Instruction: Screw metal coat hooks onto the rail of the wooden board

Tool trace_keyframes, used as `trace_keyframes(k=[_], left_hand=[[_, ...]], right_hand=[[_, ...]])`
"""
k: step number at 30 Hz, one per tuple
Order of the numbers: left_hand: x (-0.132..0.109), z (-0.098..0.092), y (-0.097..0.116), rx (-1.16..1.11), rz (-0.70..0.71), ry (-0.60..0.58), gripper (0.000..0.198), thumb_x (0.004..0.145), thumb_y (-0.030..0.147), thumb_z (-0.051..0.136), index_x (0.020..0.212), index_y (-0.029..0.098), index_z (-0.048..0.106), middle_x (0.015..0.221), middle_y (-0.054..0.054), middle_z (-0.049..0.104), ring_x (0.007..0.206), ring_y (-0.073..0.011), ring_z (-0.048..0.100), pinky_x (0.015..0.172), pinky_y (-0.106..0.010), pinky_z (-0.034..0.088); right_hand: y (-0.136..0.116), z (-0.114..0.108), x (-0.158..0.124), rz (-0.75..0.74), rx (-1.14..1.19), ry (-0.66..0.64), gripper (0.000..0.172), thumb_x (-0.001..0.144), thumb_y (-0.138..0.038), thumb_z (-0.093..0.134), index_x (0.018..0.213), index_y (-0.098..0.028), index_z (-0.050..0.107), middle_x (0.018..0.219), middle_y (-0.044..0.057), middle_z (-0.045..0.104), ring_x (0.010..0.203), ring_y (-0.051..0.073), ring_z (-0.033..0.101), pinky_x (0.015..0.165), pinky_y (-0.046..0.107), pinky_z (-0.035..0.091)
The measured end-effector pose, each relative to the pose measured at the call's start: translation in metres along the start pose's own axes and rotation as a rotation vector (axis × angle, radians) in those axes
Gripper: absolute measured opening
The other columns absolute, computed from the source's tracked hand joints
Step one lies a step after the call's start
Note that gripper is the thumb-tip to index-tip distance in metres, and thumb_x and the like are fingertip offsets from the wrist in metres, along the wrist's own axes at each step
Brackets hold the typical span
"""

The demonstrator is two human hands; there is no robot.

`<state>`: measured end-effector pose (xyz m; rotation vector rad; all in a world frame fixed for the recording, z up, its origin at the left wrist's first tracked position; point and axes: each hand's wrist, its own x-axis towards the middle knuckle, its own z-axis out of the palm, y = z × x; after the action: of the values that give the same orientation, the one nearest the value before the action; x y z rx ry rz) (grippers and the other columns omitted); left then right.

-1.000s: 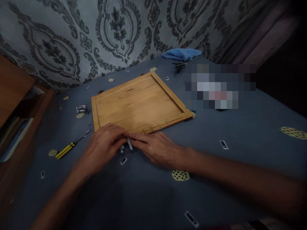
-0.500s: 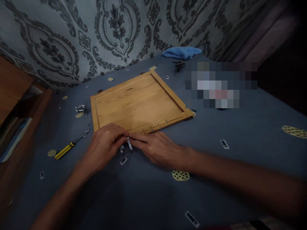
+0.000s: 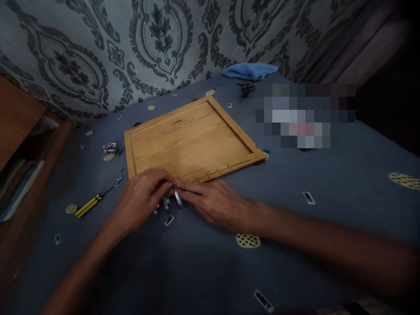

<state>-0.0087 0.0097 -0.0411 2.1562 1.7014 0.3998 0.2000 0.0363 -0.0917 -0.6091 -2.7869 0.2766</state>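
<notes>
A framed wooden panel point(image 3: 187, 140) lies flat, with small dark holes along its near edge. At that edge my left hand point(image 3: 144, 190) is closed, thumb and forefinger pinched together; anything between the tips is too small to make out. Meeting it from the right, my right hand point(image 3: 213, 199) has its fingers closed at the top of a curved metal hook point(image 3: 178, 198). A second metal hook point(image 3: 167, 204) hangs beside it, and part of another shows beneath my left hand. The hooks' upper ends are hidden by my fingers.
A yellow-handled screwdriver point(image 3: 95, 201) lies to the left, with a cluster of shiny metal pieces point(image 3: 112, 148) beyond it. A blue cloth point(image 3: 250, 71) and a dark object point(image 3: 246, 89) lie at the back. Pixelation covers the right rear. A wooden shelf point(image 3: 49, 162) stands at left.
My left fingertips have shifted slightly, and a bit more of the hook under my left hand shows. The panel and my right hand stay nearly in place.
</notes>
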Motion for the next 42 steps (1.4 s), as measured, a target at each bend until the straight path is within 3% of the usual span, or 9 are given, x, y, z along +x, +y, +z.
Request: trace_keyframes(k=[6,12,26,39,42], left_hand=[[-0.003,-0.009,-0.009,-0.034,-0.028,-0.036,0.016,0.092,0.029,0.055,0.088,0.021,0.068,0.077,0.001,0.071,0.07,-0.0154,0.063,0.063,-0.026,0.042],[-0.004,-0.007,-0.011,-0.073,-0.037,-0.072,0.016,0.091,0.026,0.058,0.098,0.023,0.072,0.095,-0.001,0.075,0.089,-0.0183,0.068,0.077,-0.029,0.048],[-0.001,-0.005,-0.016,-0.112,-0.016,-0.108,0.015,0.09,0.019,0.059,0.093,0.022,0.073,0.089,-0.001,0.072,0.084,-0.016,0.066,0.075,-0.028,0.047],[-0.003,-0.005,-0.015,-0.063,0.018,-0.089,0.018,0.091,0.023,0.055,0.095,0.023,0.073,0.09,0.0,0.073,0.083,-0.0153,0.067,0.074,-0.027,0.048],[-0.004,-0.016,-0.023,0.003,-0.003,-0.052,0.02,0.09,0.029,0.054,0.094,0.023,0.072,0.09,-0.001,0.074,0.082,-0.0171,0.067,0.074,-0.028,0.048]], right_hand=[[0.0,0.0,0.001,0.001,0.025,0.012,0.046,0.084,-0.002,0.055,0.128,-0.013,0.062,0.133,0.014,0.066,0.09,0.025,0.072,0.069,0.037,0.059],[0.0,0.0,0.001,0.011,0.015,0.018,0.046,0.084,-0.003,0.058,0.128,-0.015,0.062,0.135,0.012,0.065,0.089,0.022,0.072,0.067,0.032,0.056],[-0.014,-0.002,0.001,0.085,0.027,-0.085,0.052,0.087,0.0,0.054,0.136,-0.015,0.056,0.148,0.013,0.053,0.085,0.022,0.072,0.059,0.033,0.056],[-0.013,-0.001,0.001,0.091,0.017,-0.109,0.051,0.087,0.0,0.051,0.136,-0.015,0.056,0.151,0.014,0.05,0.09,0.024,0.072,0.062,0.036,0.058],[-0.012,0.001,0.0,0.084,0.018,-0.103,0.054,0.086,0.001,0.05,0.137,-0.015,0.055,0.151,0.014,0.05,0.09,0.025,0.072,0.063,0.037,0.058]])
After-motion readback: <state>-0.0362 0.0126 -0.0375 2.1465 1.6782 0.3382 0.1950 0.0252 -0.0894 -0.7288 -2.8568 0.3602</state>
